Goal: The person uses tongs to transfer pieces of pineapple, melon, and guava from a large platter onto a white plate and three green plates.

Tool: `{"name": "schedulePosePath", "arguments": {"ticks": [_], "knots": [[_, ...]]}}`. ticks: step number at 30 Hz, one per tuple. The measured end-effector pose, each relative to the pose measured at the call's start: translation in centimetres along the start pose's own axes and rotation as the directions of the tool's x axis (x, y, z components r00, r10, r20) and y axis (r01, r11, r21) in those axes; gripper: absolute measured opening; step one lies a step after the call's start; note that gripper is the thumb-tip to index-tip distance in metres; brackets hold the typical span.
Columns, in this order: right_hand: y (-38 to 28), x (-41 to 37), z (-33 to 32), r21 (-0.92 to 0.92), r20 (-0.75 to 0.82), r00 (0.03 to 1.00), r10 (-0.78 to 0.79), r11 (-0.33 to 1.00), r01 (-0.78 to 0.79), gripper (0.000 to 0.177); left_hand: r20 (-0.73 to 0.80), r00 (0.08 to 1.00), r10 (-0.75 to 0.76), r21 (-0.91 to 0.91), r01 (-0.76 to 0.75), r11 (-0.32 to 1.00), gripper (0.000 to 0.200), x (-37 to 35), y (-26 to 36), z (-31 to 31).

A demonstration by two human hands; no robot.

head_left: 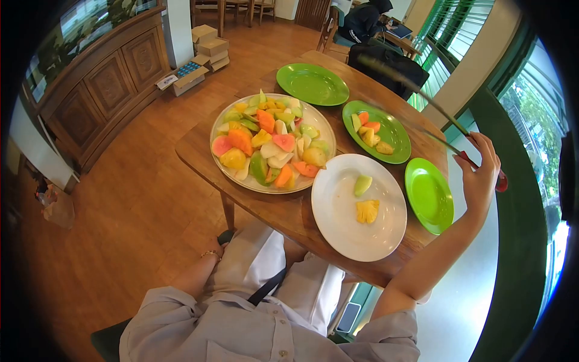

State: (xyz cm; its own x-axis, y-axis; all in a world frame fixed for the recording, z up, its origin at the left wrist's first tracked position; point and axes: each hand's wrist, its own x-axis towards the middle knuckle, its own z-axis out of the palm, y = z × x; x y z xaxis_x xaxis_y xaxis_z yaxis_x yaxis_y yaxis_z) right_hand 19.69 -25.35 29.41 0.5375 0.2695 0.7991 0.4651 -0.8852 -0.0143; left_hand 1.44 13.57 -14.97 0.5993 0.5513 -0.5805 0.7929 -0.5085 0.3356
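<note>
My right hand (480, 158) is raised at the right, fingers closed around the red grips of a pair of metal tongs (446, 114). Their two arms are spread apart, blurred at the far end, with no food visible between them. Under the tongs lies a green plate (395, 136) with papaya and other cut fruit. Closest to me, a white plate (338, 226) carries a pineapple piece (367, 211) and a pale green fruit piece (363, 185). My left hand (221, 246) is down beside my thigh, mostly hidden, its fingers not visible.
A large round platter (218, 172) heaped with mixed cut fruit stands on the wooden table (283, 208). Two more green plates, one at the back (313, 84) and one at the right (429, 196), flank it. A person (365, 24) sits beyond, near a black bag (389, 69).
</note>
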Motion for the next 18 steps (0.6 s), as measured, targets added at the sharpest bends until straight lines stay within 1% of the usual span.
{"name": "schedulePosePath", "arguments": {"ticks": [2,4,5,7,8,9,10,11,12,13,15,16,17,18], "knots": [[-0.1,0.0,0.4,0.022,-0.032,0.999,0.032,0.999,-0.031,0.036,-0.013,1.0,0.024,-0.023,-0.024,0.999,0.054,0.9,-0.8,0.6],[-0.4,0.1,0.7,0.176,-0.059,0.988,0.143,0.976,-0.131,0.03,-0.028,0.998,0.052,-0.049,-0.053,0.997,0.054,1.8,-1.7,1.2],[-0.4,0.2,0.9,0.175,-0.068,0.988,0.139,0.976,-0.125,0.03,-0.005,0.998,0.063,-0.038,-0.063,0.997,0.055,2.2,-2.0,1.4],[-0.2,0.1,1.7,0.394,0.024,0.972,0.234,0.891,-0.224,0.024,0.011,0.997,0.081,-0.034,-0.08,0.996,0.055,2.3,-1.6,1.4],[0.4,0.1,2.3,0.438,0.104,0.961,0.256,0.856,-0.275,0.025,-0.018,0.998,0.062,-0.022,-0.063,0.998,0.056,2.1,-1.5,1.7],[0.0,0.2,2.3,0.438,0.102,0.961,0.255,0.856,-0.274,0.025,-0.046,0.998,0.043,-0.008,-0.043,0.999,0.056,1.9,-1.4,1.7],[-0.7,0.2,2.4,0.629,0.162,0.946,0.279,0.71,-0.317,0.027,-0.048,0.998,0.044,-0.006,-0.045,0.999,0.056,2.1,-1.4,1.6],[-1.6,0.2,2.3,0.779,0.227,0.93,0.288,0.519,-0.351,0.03,-0.014,0.999,0.036,-0.016,-0.036,0.999,0.056,2.2,-1.6,1.5],[-2.8,0.2,1.9,0.795,0.246,0.914,0.322,0.472,-0.38,0.039,0.02,0.999,0.029,-0.029,-0.029,0.999,0.056,2.3,-1.7,1.4],[-3.5,0.3,1.5,0.796,0.241,0.916,0.322,0.474,-0.376,0.039,0.017,0.999,0.033,-0.031,-0.032,0.999,0.056,2.5,-1.7,1.2],[-4.7,0.3,0.7,0.824,0.293,0.889,0.352,0.378,-0.422,0.049,0.063,0.996,0.06,-0.023,-0.059,0.998,0.055,2.6,-1.7,1.2],[-5.5,0.3,0.4,0.847,0.317,0.87,0.376,0.3,-0.439,0.049,0.062,0.996,0.064,-0.027,-0.062,0.998,0.055,2.7,-1.6,1.4],[-5.5,0.3,0.1,0.846,0.317,0.872,0.374,0.304,-0.438,0.049,0.007,0.998,0.057,-0.04,-0.057,0.998,0.055,2.6,-1.6,1.8],[-5.4,0.3,-0.1,0.858,0.358,0.879,0.315,0.259,-0.443,0.046,-0.049,0.998,0.049,-0.051,-0.051,0.997,0.054,2.5,-1.8,2.1]]}}
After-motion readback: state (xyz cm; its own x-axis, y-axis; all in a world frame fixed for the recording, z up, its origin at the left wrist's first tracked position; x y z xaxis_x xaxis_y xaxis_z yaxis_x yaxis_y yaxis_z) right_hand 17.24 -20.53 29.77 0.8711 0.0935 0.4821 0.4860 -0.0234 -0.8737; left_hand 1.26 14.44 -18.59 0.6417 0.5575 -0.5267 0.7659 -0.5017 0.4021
